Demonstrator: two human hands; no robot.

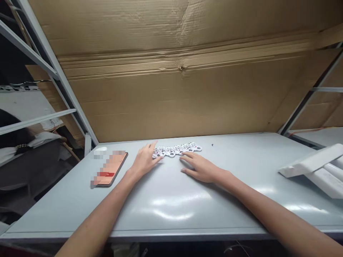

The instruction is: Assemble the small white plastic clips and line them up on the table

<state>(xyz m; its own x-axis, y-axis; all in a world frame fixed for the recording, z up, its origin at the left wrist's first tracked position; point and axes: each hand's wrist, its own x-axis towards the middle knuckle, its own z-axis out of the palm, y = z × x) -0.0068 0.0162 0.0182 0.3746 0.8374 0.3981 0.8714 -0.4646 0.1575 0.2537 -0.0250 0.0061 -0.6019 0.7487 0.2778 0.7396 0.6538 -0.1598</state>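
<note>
Hands lie open and empty on the bench (80, 210), left hand (144, 160) and right hand (200, 167) just short of a row of small white plastic parts (177, 149), apparently lined up within easy reach. Phone (109, 169) sits left of the left hand; cardboard sheet (171, 89) stands beyond.

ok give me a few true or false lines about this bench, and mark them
1. The left hand grips the phone. False: it is open beside the white parts, and the phone lies apart, to its left.
2. The right hand holds one of the white parts. False: it is open and empty.
3. The white parts form a row across the far side of the bench. True.
4. Corrugated cardboard stands behind the bench. True.
5. White blocks lie at the bench's right end. True.
</note>
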